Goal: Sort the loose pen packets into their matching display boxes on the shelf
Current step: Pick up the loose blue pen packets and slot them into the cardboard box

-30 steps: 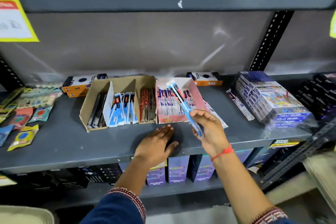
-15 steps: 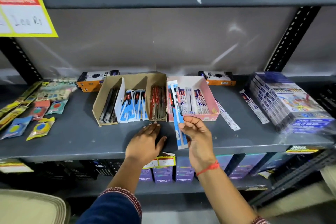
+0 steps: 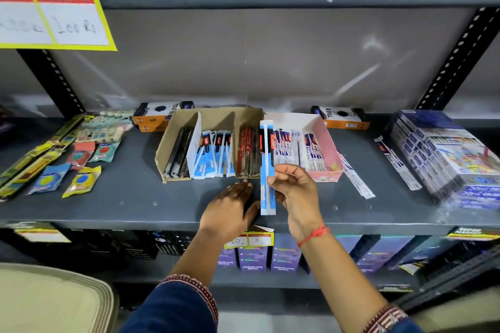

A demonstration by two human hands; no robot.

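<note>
Head view. The person is standing at a grey shelf [image 3: 135, 197], sorting in mid-course. A brown cardboard box [image 3: 173, 140] is sitting at the middle of the shelf with three compartments: dark packets on the left, blue packets [image 3: 213, 157] in the middle, red packets [image 3: 247, 155] on the right. Touching its right side, a pink box [image 3: 324, 140] is holding white-and-purple packets. So several packets are already lying in boxes. At least two white packets [image 3: 357, 178] are lying loose on the shelf just right of the pink box, and the one in hand is not yet placed; those are left, by my reading.

Grip, right hand [image 3: 295, 192]: thumb and fingers are pinching a long blue packet [image 3: 267, 170] near its middle, holding it upright and lengthwise in front of the seam between the red compartment and the pink box. Its colour is matching the blue compartment, which is one slot further left.

Left hand [image 3: 230, 208]: lying palm down on the shelf just in front of the brown box, fingers spread flat and holding nothing, fingertips near the box's front edge.
</note>
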